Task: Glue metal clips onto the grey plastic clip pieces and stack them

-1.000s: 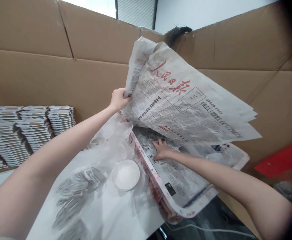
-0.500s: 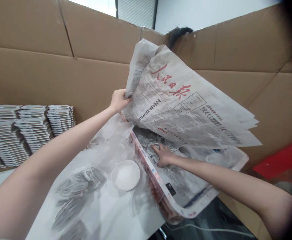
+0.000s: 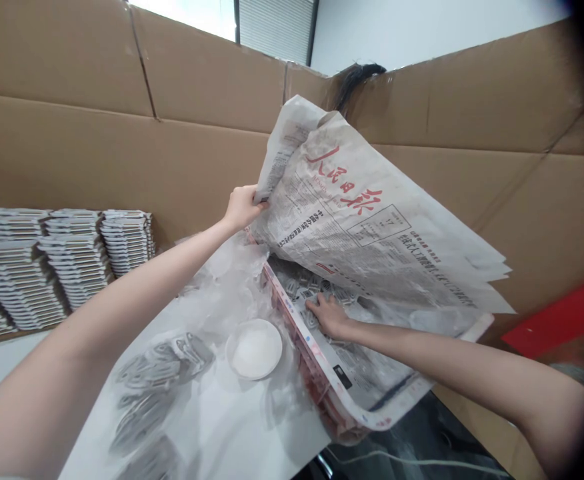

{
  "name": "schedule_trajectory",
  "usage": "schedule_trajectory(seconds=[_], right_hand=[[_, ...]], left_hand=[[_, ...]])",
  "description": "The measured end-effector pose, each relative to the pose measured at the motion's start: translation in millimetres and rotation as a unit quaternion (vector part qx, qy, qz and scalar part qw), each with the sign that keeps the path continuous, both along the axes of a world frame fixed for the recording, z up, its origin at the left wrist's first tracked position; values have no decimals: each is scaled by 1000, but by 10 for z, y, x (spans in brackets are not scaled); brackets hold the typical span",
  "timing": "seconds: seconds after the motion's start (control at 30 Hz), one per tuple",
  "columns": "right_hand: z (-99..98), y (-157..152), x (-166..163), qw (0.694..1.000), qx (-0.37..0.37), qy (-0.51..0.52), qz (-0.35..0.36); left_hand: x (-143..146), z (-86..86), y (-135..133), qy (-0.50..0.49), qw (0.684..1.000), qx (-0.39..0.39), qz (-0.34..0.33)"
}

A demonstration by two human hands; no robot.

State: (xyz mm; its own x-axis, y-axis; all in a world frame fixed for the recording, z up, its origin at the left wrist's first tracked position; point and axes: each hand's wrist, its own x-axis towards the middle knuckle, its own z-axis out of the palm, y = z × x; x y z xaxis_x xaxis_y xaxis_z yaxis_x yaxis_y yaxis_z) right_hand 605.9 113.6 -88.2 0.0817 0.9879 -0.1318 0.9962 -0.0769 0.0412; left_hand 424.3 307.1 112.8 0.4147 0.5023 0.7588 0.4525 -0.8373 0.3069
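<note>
My left hand (image 3: pixel 245 205) is closed on the left edge of a stack of newspaper sheets (image 3: pixel 339 220), holding it tilted up. Under the raised sheets stands a white-rimmed plastic basket (image 3: pixel 317 357) with reddish sides, lined with more newspaper (image 3: pixel 372 360). Inside it my right hand (image 3: pixel 329 316) rests on small pale grey looped pieces (image 3: pixel 299 288), its fingers apart and bent downward. Whether a piece is under the fingertips is hidden. Left of the basket, a round white dish (image 3: pixel 255 349) holds something white.
Several grey looped pieces (image 3: pixel 165 363) lie in a blurred heap on the white table (image 3: pixel 232 433). Crumpled translucent plastic (image 3: pixel 222 267) lies behind the dish. Stacks of flat white-and-brown pieces (image 3: pixel 72 260) stand at left. Cardboard walls (image 3: pixel 212 100) enclose the back; a red sheet (image 3: pixel 562 320) is at right.
The right hand's fingers have drawn in and bent more over the grey pieces. The left hand still holds up the newspaper, and the whole view has shifted slightly.
</note>
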Motion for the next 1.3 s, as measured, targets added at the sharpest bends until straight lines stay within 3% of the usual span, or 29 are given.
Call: schedule_trajectory(seconds=[0.23, 0.43, 0.6, 0.73, 0.87, 0.97, 1.1, 1.17, 1.3], right_hand=[[116, -31, 102, 998, -18, 49, 18], [294, -109, 331, 983, 4, 181, 20], [881, -509, 196, 943, 85, 307, 93], [1435, -942, -240, 914, 84, 357, 170], [1737, -1145, -748, 898, 65, 378, 216], [1741, -1118, -1132, 907, 41, 342, 242], [1518, -946, -1693, 923, -18, 255, 288], [1355, -827, -1993, 930, -45, 201, 305], [1043, -561, -2619, 943, -54, 113, 308]], left_hand=[[1, 6, -26, -6, 1000, -12, -8], [7, -7, -34, 17, 1000, 1, 3], [21, -73, -77, 41, 999, 13, -6], [4, -191, -153, 99, 995, 14, -24], [-52, -349, -314, 226, 968, 48, -100], [-199, -411, -454, 301, 943, 41, -134], [-687, -313, -616, 363, 914, 21, -180], [-1037, -219, -717, 345, 926, 10, -153], [-1767, -128, -1019, 208, 974, -40, -78]])
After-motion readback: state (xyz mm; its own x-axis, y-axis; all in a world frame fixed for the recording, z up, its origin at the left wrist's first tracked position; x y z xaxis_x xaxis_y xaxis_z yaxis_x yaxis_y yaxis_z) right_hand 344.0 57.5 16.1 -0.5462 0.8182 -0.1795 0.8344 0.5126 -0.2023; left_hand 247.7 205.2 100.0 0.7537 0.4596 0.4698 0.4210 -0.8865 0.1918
